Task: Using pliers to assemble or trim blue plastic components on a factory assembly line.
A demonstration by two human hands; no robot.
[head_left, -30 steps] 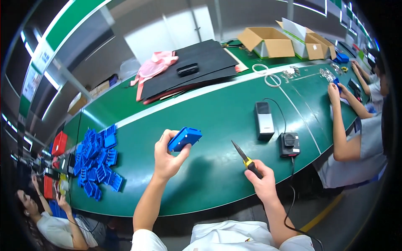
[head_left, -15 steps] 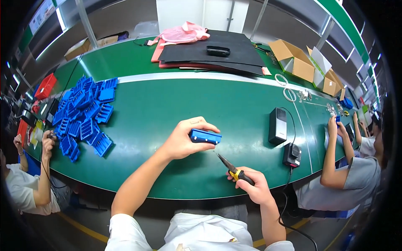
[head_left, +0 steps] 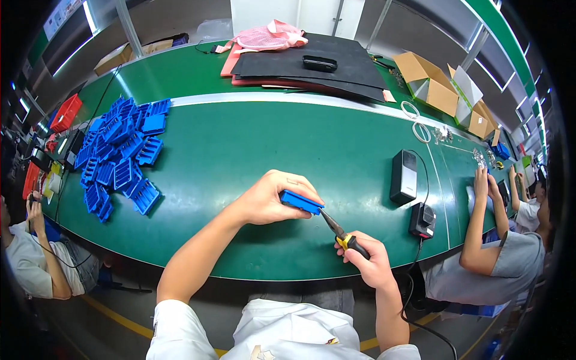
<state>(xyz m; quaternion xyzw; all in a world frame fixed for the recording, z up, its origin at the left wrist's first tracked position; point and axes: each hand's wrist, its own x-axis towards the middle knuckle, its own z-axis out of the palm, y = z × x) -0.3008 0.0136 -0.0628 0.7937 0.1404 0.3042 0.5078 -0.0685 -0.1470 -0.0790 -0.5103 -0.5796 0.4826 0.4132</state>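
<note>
The person is wearing a white short-sleeved shirt (head_left: 288,333), its sleeves ending above the elbows and leaving both forearms bare. A small printed mark is showing low on the shirt front. The left hand (head_left: 267,198) and the right hand (head_left: 372,264) are bare, wearing no gloves.

My left hand (head_left: 267,198) held a blue plastic part (head_left: 300,202), and my right hand (head_left: 371,264) a black tool with a yellow collar (head_left: 343,235). The table (head_left: 240,144) was green, with a blue pile of parts (head_left: 117,159) and black mats (head_left: 312,66).

Long green worktable (head_left: 240,144) (curved by lens), grey floor (head_left: 114,318), ceiling striplights (head_left: 91,17)
</note>
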